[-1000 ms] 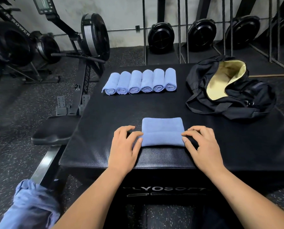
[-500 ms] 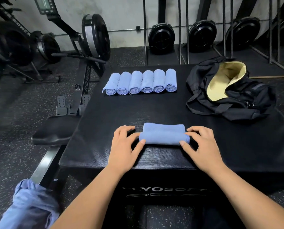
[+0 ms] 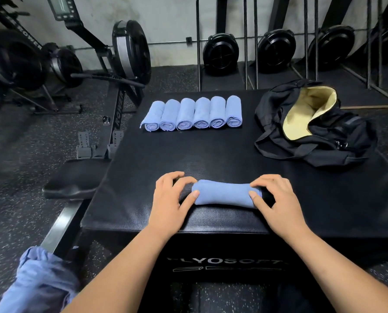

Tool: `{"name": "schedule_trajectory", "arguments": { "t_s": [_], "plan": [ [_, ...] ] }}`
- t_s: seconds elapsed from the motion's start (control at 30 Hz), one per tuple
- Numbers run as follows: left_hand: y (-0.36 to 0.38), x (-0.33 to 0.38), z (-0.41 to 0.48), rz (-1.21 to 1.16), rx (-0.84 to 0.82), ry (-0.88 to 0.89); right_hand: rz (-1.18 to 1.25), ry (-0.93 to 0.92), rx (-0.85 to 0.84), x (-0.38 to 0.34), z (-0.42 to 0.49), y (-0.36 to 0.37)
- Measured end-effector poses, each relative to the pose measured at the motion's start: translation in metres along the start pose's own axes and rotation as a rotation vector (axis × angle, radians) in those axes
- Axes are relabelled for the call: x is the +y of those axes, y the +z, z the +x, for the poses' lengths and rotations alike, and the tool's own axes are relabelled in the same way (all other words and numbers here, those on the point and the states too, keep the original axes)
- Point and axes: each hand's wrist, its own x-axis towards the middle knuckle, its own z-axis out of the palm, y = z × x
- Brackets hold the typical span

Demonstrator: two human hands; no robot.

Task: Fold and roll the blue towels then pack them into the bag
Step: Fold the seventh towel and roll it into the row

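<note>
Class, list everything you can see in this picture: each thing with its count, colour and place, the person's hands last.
rolled towels: six, blue, in a row on the box's far part
seventh towel: one, blue, rolled, near the box's front edge, between the hands
bag: one, black with pale yellow lining, open, on the box's far right
box: one, black, centre
loose cloth: one heap, blue, bottom left
rowing machines: count unclear, black, left and along the back wall
left hand: one, fingers curled on the seventh towel's left end
right hand: one, fingers curled on its right end
</note>
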Motion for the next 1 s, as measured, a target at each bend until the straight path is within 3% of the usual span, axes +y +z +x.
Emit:
{"name": "schedule_trajectory", "arguments": {
  "t_s": [0.23, 0.43, 0.67, 0.8, 1.0],
  "plan": [
    [0.009, 0.000, 0.014, 0.112, 0.037, -0.096, -0.070, 0.038, -0.003, 0.000, 0.002, 0.004],
    [-0.001, 0.012, 0.040, 0.237, -0.087, -0.211, -0.017, 0.160, -0.074, 0.004, 0.007, 0.003],
    [-0.018, 0.037, 0.032, 0.423, 0.041, -0.248, 0.055, 0.260, -0.109, -0.021, 0.008, -0.012],
    [-0.023, 0.036, 0.020, 0.353, -0.014, -0.276, 0.001, 0.281, -0.169, -0.037, 0.011, -0.010],
    [-0.030, 0.048, 0.005, 0.037, -0.132, -0.424, -0.266, 0.224, -0.371, -0.072, 0.012, 0.012]
  ]
}}
